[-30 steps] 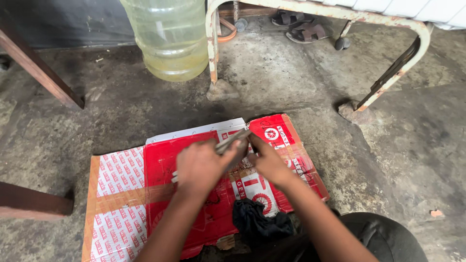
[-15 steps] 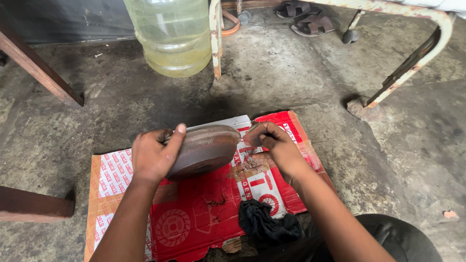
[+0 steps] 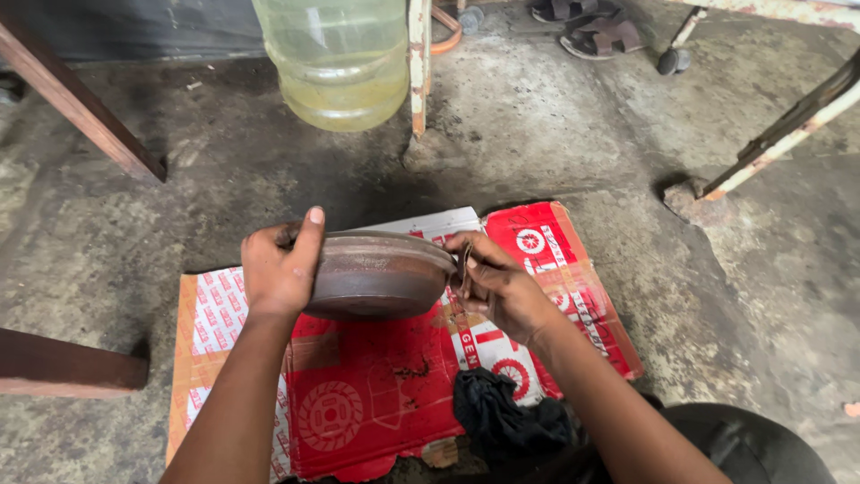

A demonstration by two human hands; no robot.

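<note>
A rusty metal disc [image 3: 381, 276] is held tilted above the flattened red and white cardboard [image 3: 376, 403], over its far edge near the middle. The disc's left rim is gripped by the left hand [image 3: 279, 267]: the thumb is laid up along the near face, the other fingers are wrapped over the far rim, clamped on it. The right rim is met by the right hand [image 3: 502, 289], fingers curled together at the disc's edge. Something thin and pale is seen between those fingertips, too small to be made out; whether the disc itself is pinched there cannot be told.

The disc's far face is hidden. A black rag [image 3: 506, 417] is lying on the cardboard's near edge, just beside the right forearm. The cardboard's near corners are cut off by the frame and the arms. A clear water jug [image 3: 336, 58] is standing on the concrete floor [image 3: 573, 116] beyond the far edge, its top cut off.
</note>
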